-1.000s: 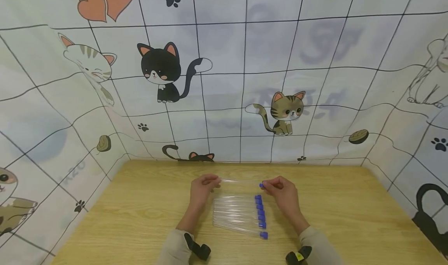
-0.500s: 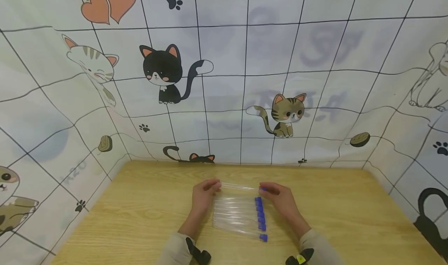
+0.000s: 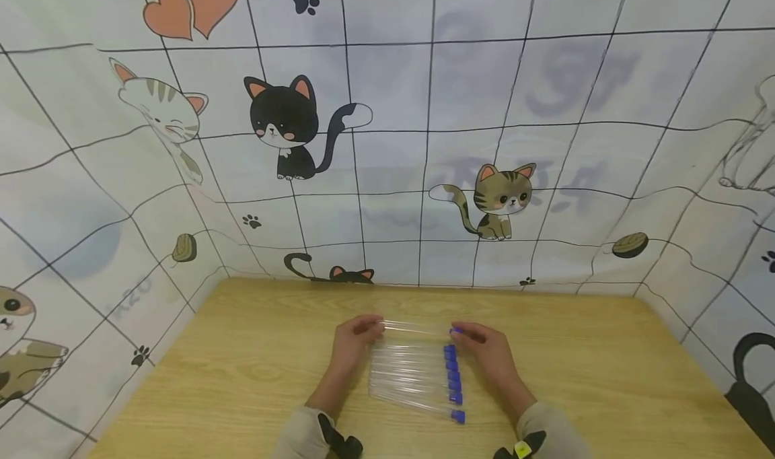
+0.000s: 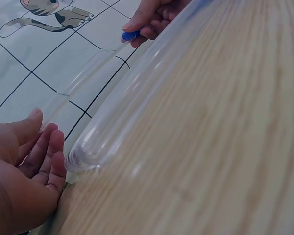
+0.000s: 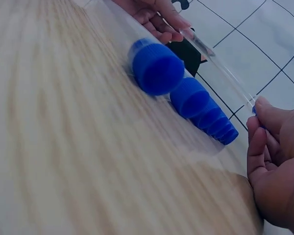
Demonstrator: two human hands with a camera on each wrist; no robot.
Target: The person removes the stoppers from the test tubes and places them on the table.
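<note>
Pale wood grain runs across the desk (image 3: 242, 378), hemmed in by cloth walls printed with cartoon cats (image 3: 284, 126). Nearest the person, a row of clear tubes (image 3: 412, 378) lies side by side on the desk, their blue caps (image 3: 453, 381) lined up on the right. Just beyond that row, one more clear tube (image 3: 418, 326) is held level between both hands. The left hand (image 3: 351, 344) has its fingertips curled round the tube's closed, rounded end. The right hand (image 3: 487, 351) pinches the blue-capped end (image 4: 130, 35). Whether this tube touches the desk I cannot tell. Farther back, bare desk meets the cloth wall.
</note>
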